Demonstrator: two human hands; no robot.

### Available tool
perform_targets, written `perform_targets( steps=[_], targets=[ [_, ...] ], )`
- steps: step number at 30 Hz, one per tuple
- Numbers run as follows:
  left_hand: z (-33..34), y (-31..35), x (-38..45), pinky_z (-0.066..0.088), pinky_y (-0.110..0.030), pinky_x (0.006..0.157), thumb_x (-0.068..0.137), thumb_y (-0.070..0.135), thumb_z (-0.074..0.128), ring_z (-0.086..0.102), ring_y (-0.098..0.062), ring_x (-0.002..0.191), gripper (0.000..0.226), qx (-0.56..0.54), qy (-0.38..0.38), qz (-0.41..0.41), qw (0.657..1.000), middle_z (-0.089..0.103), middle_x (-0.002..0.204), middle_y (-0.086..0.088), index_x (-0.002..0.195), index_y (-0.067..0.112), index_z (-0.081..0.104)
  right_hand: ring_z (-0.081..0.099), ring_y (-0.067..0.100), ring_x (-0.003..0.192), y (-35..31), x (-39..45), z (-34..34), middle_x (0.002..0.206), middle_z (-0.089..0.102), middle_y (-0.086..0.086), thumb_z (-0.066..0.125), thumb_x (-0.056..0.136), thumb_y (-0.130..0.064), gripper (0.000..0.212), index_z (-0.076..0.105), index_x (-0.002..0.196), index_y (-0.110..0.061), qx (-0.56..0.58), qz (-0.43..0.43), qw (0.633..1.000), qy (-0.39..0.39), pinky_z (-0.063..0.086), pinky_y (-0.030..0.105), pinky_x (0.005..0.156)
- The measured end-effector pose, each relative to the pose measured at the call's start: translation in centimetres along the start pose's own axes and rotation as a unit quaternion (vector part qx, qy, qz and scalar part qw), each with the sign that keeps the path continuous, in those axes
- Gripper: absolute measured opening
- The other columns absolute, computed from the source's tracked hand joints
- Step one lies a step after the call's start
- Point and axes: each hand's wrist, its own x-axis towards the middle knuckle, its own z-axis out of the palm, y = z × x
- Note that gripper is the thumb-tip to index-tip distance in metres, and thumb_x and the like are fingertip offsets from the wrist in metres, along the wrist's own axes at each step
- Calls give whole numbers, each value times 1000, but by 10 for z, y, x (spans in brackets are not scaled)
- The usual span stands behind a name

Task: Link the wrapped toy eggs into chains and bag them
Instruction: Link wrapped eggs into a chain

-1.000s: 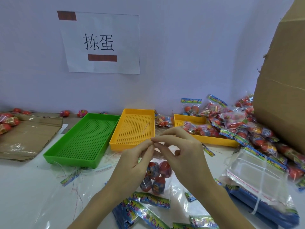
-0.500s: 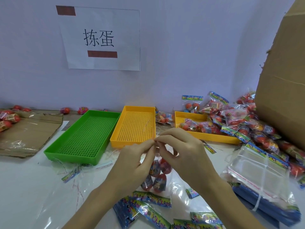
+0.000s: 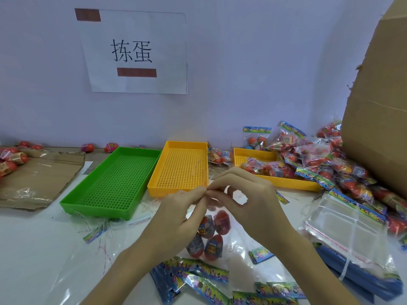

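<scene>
Wrapped toy eggs (image 3: pixel 210 235), four in a hanging cluster, are suspended just above the table (image 3: pixel 33 249), unchanged over the last second. Left hand (image 3: pixel 176 219) and right hand (image 3: pixel 248 201) remain pinched together on the wrapping top; linking is judged unfinished. Green tray (image 3: pixel 114 183) and yellow tray (image 3: pixel 182 168) lie close behind; open room is left only at the near left.

Bright, even light; wide-angle edge warping.
</scene>
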Motion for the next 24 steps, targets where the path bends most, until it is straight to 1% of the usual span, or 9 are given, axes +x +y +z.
perform_targets(
  steps=[4, 7, 11, 13, 15, 17, 18, 20, 24],
  targets=[
    [-3, 0, 0, 52, -31, 89, 107, 28, 47, 68, -7, 104, 26, 24, -11, 7, 1000, 73, 101, 25, 116, 28, 72, 65, 12, 83, 0, -1, 0, 94, 71, 4, 75, 90, -5, 5, 76, 96, -5, -7, -1, 1000, -16, 55, 21, 75],
    [-3, 2, 0, 47, -23, 87, 106, 26, 47, 67, -4, 101, 24, 38, -11, 21, 999, 71, 99, 27, 112, 35, 68, 60, 14, 78, 0, -1, 2, 91, 67, 4, 74, 91, -4, 3, 72, 92, -4, -13, -7, 1000, -27, 53, 24, 71],
    [-3, 6, 1, 41, -13, 84, 105, 28, 49, 65, 4, 99, 25, 51, 9, 33, 998, 70, 102, 32, 114, 46, 63, 57, 17, 73, 2, -2, 3, 88, 63, 4, 74, 90, -2, 5, 69, 91, -4, -28, 14, 999, -26, 52, 30, 66],
    [-2, 7, 1, 44, -17, 84, 104, 36, 46, 65, 4, 98, 22, 45, 13, 33, 998, 70, 103, 33, 114, 49, 62, 58, 13, 75, 3, -2, 2, 88, 65, 2, 75, 89, -2, 7, 70, 92, -5, -14, 19, 999, -21, 53, 27, 66],
    [-3, 5, 1, 51, -30, 85, 104, 38, 45, 67, -2, 96, 22, 38, 14, 25, 999, 72, 100, 29, 113, 48, 63, 62, 7, 80, 2, -2, 1, 92, 68, 0, 76, 91, -9, 10, 71, 99, -7, 18, 23, 999, -16, 54, 20, 70],
    [-4, 2, 0, 54, -42, 84, 106, 34, 46, 69, -9, 95, 24, 32, 4, 14, 999, 74, 94, 22, 111, 38, 69, 64, 6, 84, 0, -1, 1, 96, 70, -1, 76, 92, -17, 16, 73, 104, -8, 21, 18, 999, -17, 53, 17, 73],
    [-5, 1, 0, 54, -44, 85, 106, 34, 46, 70, -11, 96, 25, 29, -2, 12, 1000, 75, 94, 20, 111, 33, 70, 63, 6, 84, 1, -1, 1, 96, 71, 0, 76, 91, -17, 15, 75, 102, -8, 13, 9, 1000, -17, 53, 18, 74],
    [-5, 0, 0, 54, -42, 86, 107, 31, 46, 70, -11, 98, 25, 30, -9, 13, 999, 75, 95, 19, 112, 30, 71, 63, 6, 84, 1, 0, 1, 95, 72, 2, 74, 90, -16, 11, 77, 97, -7, 1, 2, 1000, -10, 54, 18, 74],
    [-6, -2, 0, 51, -33, 87, 107, 28, 47, 67, -8, 99, 24, 54, -18, 19, 998, 73, 95, 23, 113, 31, 71, 64, 7, 84, 3, -1, -1, 95, 73, 3, 73, 90, -11, 10, 78, 97, -5, -3, -3, 1000, -12, 55, 17, 77]
  ],
)
